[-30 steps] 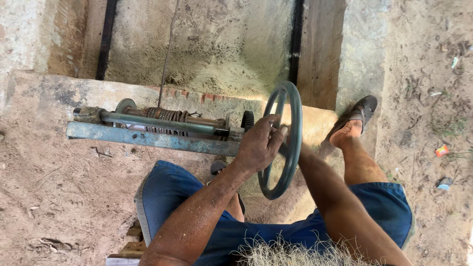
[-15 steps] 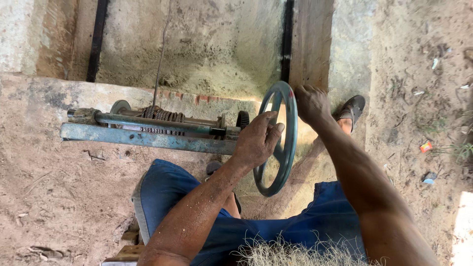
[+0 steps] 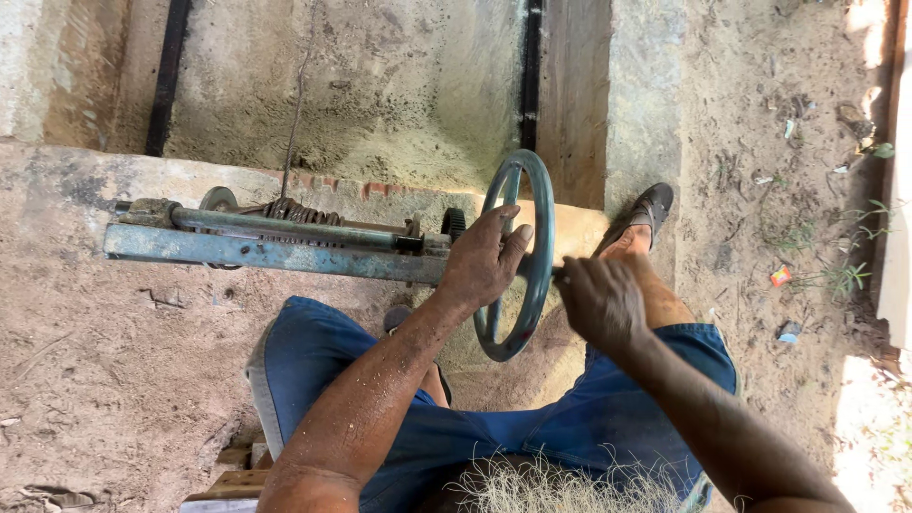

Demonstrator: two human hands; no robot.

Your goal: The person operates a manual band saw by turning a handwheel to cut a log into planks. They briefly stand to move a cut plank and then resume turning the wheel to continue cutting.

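Head view: both hands turn the blue-green handwheel [image 3: 518, 255] at the right end of a geared steel frame [image 3: 275, 249] — left hand [image 3: 482, 261] closed over the rim, right hand [image 3: 600, 302] clenched on its handle. Continuing probably calls for regripping the rim.

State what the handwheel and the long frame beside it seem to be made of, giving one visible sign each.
Handwheel: probably cast metal, painted blue-green; thin rigid rim with worn, dull patches.
Long frame: likely steel, with chipped blue paint and rusty brown streaks.
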